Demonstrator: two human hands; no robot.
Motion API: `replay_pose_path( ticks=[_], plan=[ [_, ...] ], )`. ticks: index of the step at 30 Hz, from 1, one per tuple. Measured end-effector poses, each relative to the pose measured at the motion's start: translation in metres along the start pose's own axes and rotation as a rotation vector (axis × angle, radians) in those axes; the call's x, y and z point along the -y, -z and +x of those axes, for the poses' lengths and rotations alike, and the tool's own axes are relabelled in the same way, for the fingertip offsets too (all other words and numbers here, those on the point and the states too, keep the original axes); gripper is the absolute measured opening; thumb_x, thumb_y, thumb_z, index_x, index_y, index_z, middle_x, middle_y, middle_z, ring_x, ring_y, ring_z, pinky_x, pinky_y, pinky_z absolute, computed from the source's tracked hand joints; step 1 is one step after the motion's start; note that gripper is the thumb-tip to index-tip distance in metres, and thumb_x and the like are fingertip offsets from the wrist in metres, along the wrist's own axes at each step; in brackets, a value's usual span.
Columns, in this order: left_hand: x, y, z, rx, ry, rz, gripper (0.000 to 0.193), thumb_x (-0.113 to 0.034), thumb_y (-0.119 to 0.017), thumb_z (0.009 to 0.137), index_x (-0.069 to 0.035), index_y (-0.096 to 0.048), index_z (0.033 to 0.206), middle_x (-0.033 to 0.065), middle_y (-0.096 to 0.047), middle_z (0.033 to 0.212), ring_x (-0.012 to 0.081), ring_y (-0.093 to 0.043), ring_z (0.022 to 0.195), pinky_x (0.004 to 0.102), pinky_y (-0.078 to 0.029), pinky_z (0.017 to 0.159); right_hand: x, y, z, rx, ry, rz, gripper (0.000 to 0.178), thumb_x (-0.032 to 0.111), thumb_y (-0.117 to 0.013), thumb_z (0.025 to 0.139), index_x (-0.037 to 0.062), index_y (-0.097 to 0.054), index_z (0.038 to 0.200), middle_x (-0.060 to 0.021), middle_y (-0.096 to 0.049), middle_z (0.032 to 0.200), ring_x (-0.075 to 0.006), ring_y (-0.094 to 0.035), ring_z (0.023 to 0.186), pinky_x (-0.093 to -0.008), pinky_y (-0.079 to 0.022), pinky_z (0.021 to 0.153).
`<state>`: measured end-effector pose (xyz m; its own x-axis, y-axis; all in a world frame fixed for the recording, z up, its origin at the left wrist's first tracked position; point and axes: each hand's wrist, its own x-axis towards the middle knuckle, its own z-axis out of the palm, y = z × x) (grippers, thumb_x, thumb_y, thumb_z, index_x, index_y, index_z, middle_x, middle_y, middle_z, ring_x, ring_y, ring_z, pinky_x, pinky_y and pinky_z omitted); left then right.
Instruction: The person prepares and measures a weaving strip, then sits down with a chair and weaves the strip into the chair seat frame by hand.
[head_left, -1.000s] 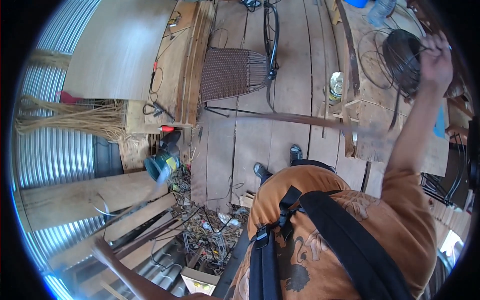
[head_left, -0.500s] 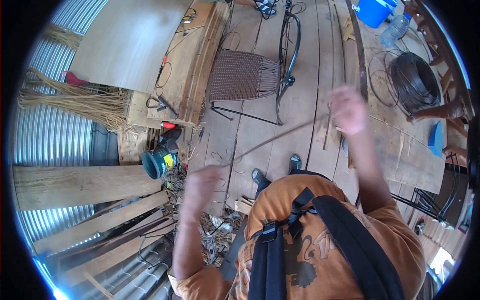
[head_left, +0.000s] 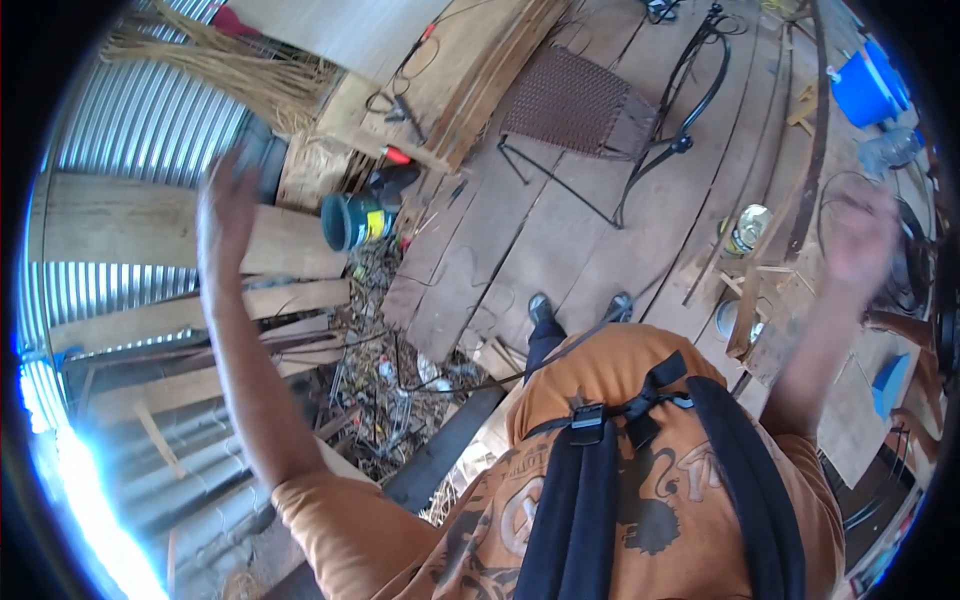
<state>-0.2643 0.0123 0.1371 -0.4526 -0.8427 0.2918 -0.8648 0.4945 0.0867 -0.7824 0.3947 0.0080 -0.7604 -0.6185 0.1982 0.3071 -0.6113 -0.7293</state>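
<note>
My left hand (head_left: 229,212) is raised far out to the left, in front of the corrugated metal wall. Its fingers look stretched and apart, with nothing visible in them. On the far right, my right hand (head_left: 862,235) is up near a coil of dark strand (head_left: 908,260); motion smears its fingers, so its grip cannot be made out. A long dark strand (head_left: 480,387) droops across the front of my shirt, its right part rising toward my right side. Beyond my feet stands a chair with a brown woven seat (head_left: 575,100) and a black metal frame (head_left: 708,92).
A dark green bucket (head_left: 345,222) stands at the left edge of the plank floor, beside scattered scraps. Pliers (head_left: 403,115) lie on the wooden bench. Dry fibre bundles (head_left: 215,65) hang over its left end. A blue cooler (head_left: 868,88) and tins (head_left: 747,228) are at the right.
Both hands have spread apart, the left going outward left and the right outward right. The strand stretched between them now sags across my front. The whole view has shifted and turned.
</note>
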Motion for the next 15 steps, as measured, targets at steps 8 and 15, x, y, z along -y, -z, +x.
replay_pose_path(
  ticks=[8,15],
  plan=[
    [-0.216,-0.041,-0.051,0.897,-0.236,-0.986,0.053,-0.047,-0.048,0.087,-0.001,-0.054,0.114,0.0075,-0.061,0.075,0.0147,-0.058,0.067,0.0266,-0.048,0.063,-0.12,-0.199,-0.062,0.329,-0.274,0.321,0.022,0.014,-0.044,0.09,-0.0018,-0.05,0.105,-0.013,-0.058,0.099,-0.0174,-0.056,0.082,-0.0299,-0.046,0.076],
    [-0.042,0.019,-0.018,0.113,-0.152,-0.037,0.018,-0.02,-0.055,0.086,-0.005,-0.064,0.09,0.0096,-0.064,0.075,0.0117,-0.056,0.065,0.0275,-0.045,0.058,0.005,0.163,0.005,-0.217,-0.219,0.358,0.026,-0.001,-0.044,0.087,-0.0091,-0.045,0.111,-0.0171,-0.052,0.101,-0.0231,-0.05,0.093,-0.0311,-0.044,0.077]
  ],
)
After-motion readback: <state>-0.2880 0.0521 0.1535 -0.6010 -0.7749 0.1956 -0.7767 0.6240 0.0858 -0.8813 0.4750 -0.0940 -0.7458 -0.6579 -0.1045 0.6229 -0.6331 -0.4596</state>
